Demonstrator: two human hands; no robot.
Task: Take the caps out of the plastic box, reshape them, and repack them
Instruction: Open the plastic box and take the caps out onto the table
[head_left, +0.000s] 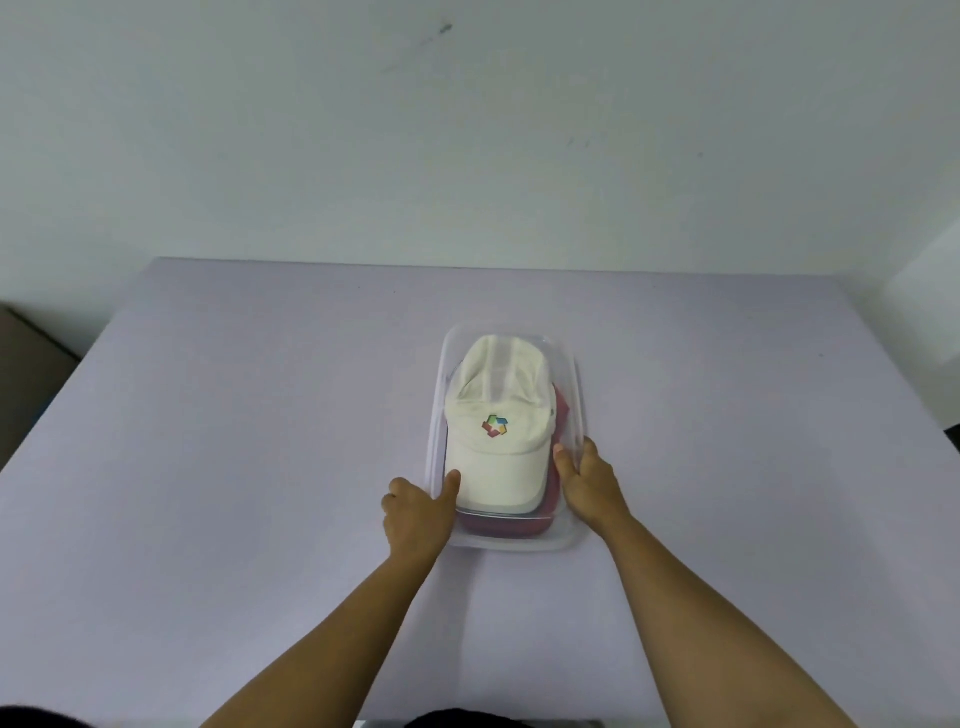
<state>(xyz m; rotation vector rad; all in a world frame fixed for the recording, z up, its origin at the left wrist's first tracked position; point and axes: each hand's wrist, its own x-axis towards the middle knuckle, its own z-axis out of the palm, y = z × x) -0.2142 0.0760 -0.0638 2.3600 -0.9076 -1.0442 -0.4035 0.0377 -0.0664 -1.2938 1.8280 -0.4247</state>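
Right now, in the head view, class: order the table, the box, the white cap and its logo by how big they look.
1. Table
2. Box
3. White cap
4. Logo
The cap fills most of the box, so 2 and 3 are close.

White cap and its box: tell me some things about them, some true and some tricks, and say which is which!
1. The white cap lies on top inside the plastic box. True.
2. Its brim points at the far wall. False: the brim points toward the person.
3. A red cap lies under it. True.
4. The white cap is being lifted high in the air. False: the left hand and right hand grip the box's sides, and the cap lies in it.
5. The box stands on the floor. False: it stands on a pale purple table.
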